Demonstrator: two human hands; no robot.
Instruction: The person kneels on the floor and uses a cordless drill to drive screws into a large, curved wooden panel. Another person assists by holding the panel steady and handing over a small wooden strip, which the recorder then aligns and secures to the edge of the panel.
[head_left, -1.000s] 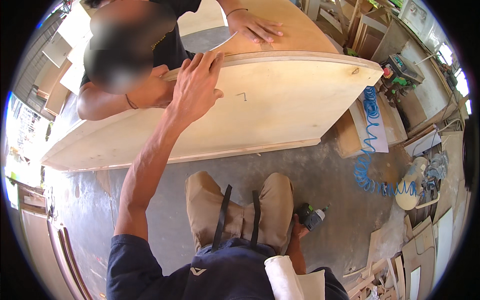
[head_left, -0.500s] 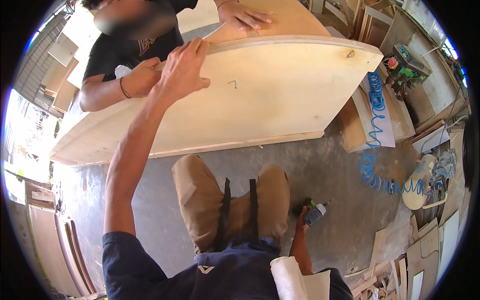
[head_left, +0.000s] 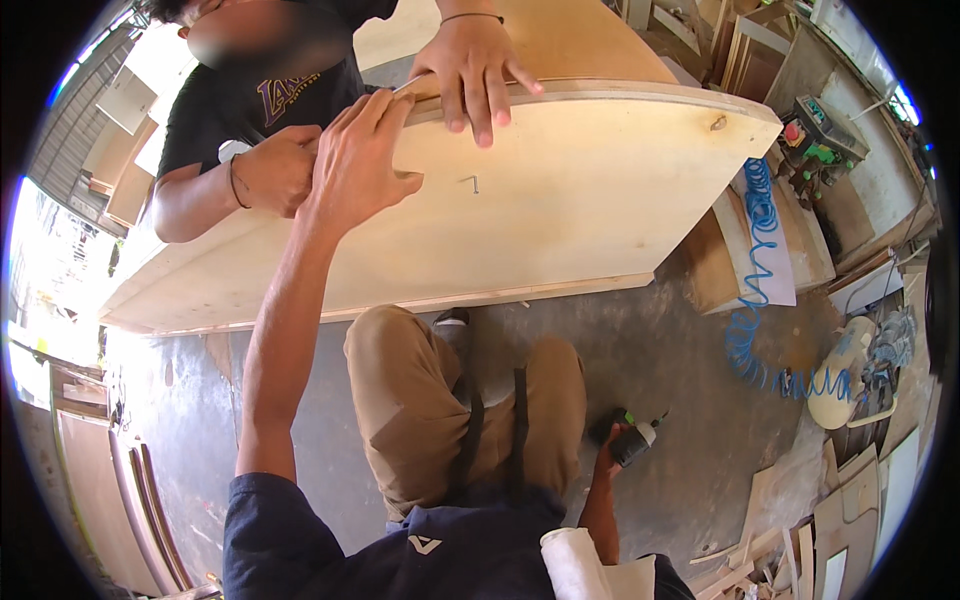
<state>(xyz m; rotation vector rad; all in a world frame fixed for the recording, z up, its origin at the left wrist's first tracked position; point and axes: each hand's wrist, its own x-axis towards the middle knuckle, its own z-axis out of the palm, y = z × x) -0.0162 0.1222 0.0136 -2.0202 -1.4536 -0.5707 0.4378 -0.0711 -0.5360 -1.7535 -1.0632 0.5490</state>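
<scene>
My left hand [head_left: 362, 160] reaches up to the top edge of a large pale wooden panel [head_left: 560, 190]. Its fingers hook over that edge, and the thumb sticks out along the front face. A small bent metal piece, like a nail or hook [head_left: 475, 185], stands out from the panel's face. Low at my right side, my right hand [head_left: 608, 457] grips a cordless drill [head_left: 632, 443], its bit pointing away to the right. Across the panel, a co-worker's hand [head_left: 475, 75] lies over the top edge, and the other, a fist [head_left: 275, 170], is beside my left hand.
A coiled blue air hose [head_left: 762, 240] runs down to a cream compressor [head_left: 842, 375] on the right. Wood offcuts [head_left: 850, 510] are piled at the lower right. More boards [head_left: 110, 490] lean at the left. A white roll [head_left: 575, 565] is near my right arm.
The co-worker's open hand has come forward over the panel's top edge, near my left fingers. My left hand stays at the edge. The drill has turned slightly in my right hand.
</scene>
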